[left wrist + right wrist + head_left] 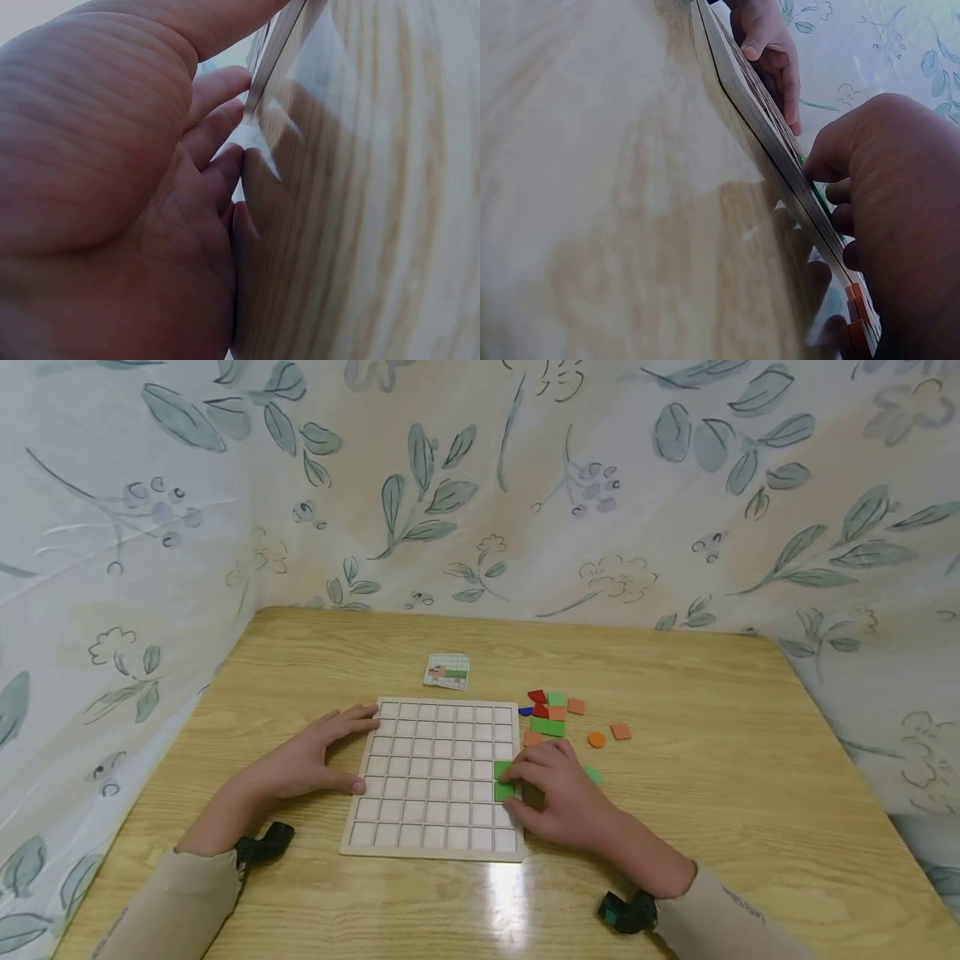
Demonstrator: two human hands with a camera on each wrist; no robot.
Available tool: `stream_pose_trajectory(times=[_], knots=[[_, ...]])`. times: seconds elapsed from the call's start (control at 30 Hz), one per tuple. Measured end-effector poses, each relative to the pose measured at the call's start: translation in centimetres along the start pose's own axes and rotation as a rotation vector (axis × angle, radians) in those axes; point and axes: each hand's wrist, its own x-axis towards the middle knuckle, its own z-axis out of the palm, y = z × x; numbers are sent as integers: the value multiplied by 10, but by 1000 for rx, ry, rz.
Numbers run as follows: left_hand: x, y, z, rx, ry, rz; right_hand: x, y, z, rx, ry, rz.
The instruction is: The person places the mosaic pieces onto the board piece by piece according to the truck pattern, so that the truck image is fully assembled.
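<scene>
A pale wooden grid board (435, 777) lies flat on the table in the head view. My left hand (333, 756) rests flat beside it, straight fingers (217, 86) touching the board's left edge (274, 56). My right hand (513, 789) sits at the board's right edge, index finger and thumb curled around a green square tile (504, 792) in the rightmost column. A second green tile (499, 767) lies in the cell just above. In the right wrist view the right hand's fingertips (829, 169) curl over the board's rim (757, 112), with a sliver of the green tile (819, 196) showing.
Loose tiles in red, green, orange and blue form a pile (553, 714) right of the board, with an orange disc (596, 739) and an orange square (620, 731) beside it. A small pattern card (447, 671) lies behind the board. Leaf-print cloth walls (480, 485) enclose the wooden table (750, 760).
</scene>
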Motion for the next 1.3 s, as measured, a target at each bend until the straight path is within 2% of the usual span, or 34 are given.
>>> stream_pose_trajectory(times=[0.27,0.6,1.1,1.3], knots=[[-1,0,-1,-7,1,24,3,-3,-5,23,-10,18],[-1,2,-1,-22,4,6,-5,7,-15,48,72,58],[-5,2,2,-31,23,-41,-13,18,-28,-42,58,152],[-6,1,2,-23,29,-35,-21,24,-30,-73,51,184]])
